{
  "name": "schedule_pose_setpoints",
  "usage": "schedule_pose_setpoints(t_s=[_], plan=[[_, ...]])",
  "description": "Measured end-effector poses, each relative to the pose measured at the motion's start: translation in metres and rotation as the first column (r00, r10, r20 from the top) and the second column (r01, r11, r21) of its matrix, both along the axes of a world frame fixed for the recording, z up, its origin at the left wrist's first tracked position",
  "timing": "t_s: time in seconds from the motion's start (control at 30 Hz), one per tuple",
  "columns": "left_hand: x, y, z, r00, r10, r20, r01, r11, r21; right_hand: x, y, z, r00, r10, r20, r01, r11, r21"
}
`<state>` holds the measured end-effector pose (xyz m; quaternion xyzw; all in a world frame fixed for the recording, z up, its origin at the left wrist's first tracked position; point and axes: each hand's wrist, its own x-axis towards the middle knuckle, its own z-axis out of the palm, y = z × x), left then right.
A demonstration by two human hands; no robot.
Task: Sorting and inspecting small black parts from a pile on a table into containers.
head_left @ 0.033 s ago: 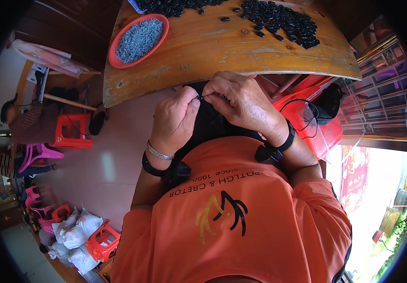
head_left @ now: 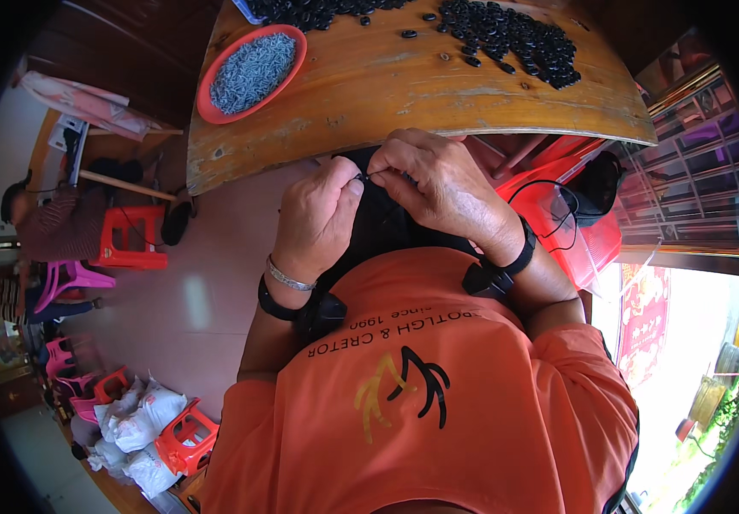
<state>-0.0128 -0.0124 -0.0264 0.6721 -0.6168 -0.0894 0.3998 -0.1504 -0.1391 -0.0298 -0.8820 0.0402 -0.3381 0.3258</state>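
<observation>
My left hand (head_left: 318, 214) and my right hand (head_left: 446, 184) meet just below the near edge of the wooden table (head_left: 387, 94). Their fingertips pinch a small black part (head_left: 369, 176) between them; a thin light piece shows at the pinch, too small to tell apart. Each wrist wears a black band, and the left also has a silver bracelet. On the table, a red bowl (head_left: 252, 73) holds small grey metal pieces at the left. A heap of black ring-shaped parts (head_left: 506, 34) lies at the far right, with a few loose ones beside it.
A red plastic seat (head_left: 558, 214) with a black cable is under the table at my right. On the left a seated person (head_left: 61, 223) is next to a red stool (head_left: 130, 236). White sacks (head_left: 134, 424) and more stools stand at the lower left.
</observation>
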Motion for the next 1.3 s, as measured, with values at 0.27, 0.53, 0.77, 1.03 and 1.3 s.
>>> schedule_pose_setpoints(t_s=[0.27, 0.53, 0.77, 1.03, 1.3], plan=[[-0.001, 0.001, -0.001, 1.0, -0.001, 0.023, 0.0, 0.999, 0.039, -0.002, 0.0, 0.001, 0.999, -0.009, -0.049, 0.008, 1.0, -0.025], [-0.001, 0.0, -0.001, 0.999, -0.015, 0.035, 0.013, 0.999, 0.049, 0.0, -0.001, -0.001, 0.999, 0.016, -0.038, -0.018, 0.999, -0.049], [-0.002, -0.002, -0.004, 0.998, -0.036, 0.054, 0.034, 0.998, 0.043, 0.001, 0.001, -0.002, 1.0, 0.009, -0.03, -0.013, 0.991, -0.134], [-0.004, -0.002, -0.011, 0.976, -0.011, -0.218, 0.026, 0.997, 0.068, 0.002, 0.003, 0.0, 0.999, -0.014, -0.033, 0.012, 0.998, -0.058], [0.001, 0.0, -0.017, 0.949, 0.009, -0.314, 0.002, 0.999, 0.036, 0.004, -0.003, -0.015, 0.989, 0.146, -0.018, -0.131, 0.93, 0.343]])
